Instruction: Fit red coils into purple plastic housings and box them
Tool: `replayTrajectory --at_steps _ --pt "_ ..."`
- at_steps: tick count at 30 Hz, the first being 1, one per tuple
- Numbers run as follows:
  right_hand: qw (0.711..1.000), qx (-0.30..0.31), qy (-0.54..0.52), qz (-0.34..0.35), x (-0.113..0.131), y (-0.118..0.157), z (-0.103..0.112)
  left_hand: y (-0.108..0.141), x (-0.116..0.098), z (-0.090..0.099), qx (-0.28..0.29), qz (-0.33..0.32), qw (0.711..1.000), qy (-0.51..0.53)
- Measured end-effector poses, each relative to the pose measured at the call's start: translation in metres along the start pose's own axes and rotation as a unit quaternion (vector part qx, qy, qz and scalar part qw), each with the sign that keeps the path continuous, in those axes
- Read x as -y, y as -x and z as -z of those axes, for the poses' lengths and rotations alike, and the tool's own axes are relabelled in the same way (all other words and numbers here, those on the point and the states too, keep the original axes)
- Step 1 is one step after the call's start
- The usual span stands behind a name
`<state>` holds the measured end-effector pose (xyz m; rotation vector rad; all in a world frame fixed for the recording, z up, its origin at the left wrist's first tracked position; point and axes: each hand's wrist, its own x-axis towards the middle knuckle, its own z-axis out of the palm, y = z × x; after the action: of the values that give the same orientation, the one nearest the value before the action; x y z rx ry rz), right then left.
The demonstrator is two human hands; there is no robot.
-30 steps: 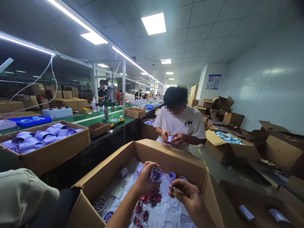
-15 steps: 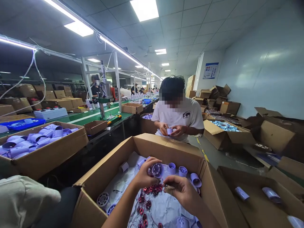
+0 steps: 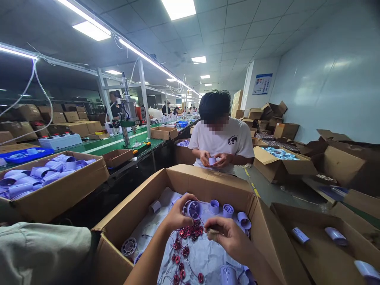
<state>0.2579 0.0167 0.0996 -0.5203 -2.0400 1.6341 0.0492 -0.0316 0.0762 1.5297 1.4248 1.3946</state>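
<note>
My left hand [image 3: 179, 215] is wrapped around a purple plastic cylindrical housing [image 3: 194, 209], tilted so its round end with spokes inside faces me. To the right, my right hand [image 3: 227, 235] has its fingers curled toward the thumb, which has a tan covering at its tip. Whatever sits between those fingertips is too small to make out. Below both hands lies a cluster of small red coil-like parts [image 3: 191, 231] with thin wires, on crumpled pale paper [image 3: 196, 257]. Several similar housings [image 3: 228, 210] stand or lie around the paper.
A large open cardboard box [image 3: 208, 174] surrounds the work. Across it, a person in a white shirt [image 3: 221, 138] handles a purple piece. At left, a carton of purple cylinders [image 3: 56, 174] stands beside a green conveyor line [image 3: 97, 146]. Another open carton [image 3: 320, 225] is at right.
The housing in my left hand has shifted slightly left and up, and turned to show more of its inside. My right hand has hardly moved. The view has shifted a little.
</note>
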Motion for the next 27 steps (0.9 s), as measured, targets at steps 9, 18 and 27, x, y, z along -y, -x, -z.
replayTrajectory --at_steps 9,18,27 --pt "0.999 0.019 0.030 0.015 -0.003 0.001 0.003 -0.001 -0.003 0.003 0.039 0.022 0.998 -0.036" --pt "0.998 -0.028 0.051 0.025 -0.005 -0.006 -0.004 0.005 -0.021 -0.009 0.082 0.018 0.993 -0.085" --pt "0.946 -0.187 0.219 0.150 -0.021 -0.011 -0.016 0.006 -0.020 -0.026 0.051 -0.014 0.996 -0.069"
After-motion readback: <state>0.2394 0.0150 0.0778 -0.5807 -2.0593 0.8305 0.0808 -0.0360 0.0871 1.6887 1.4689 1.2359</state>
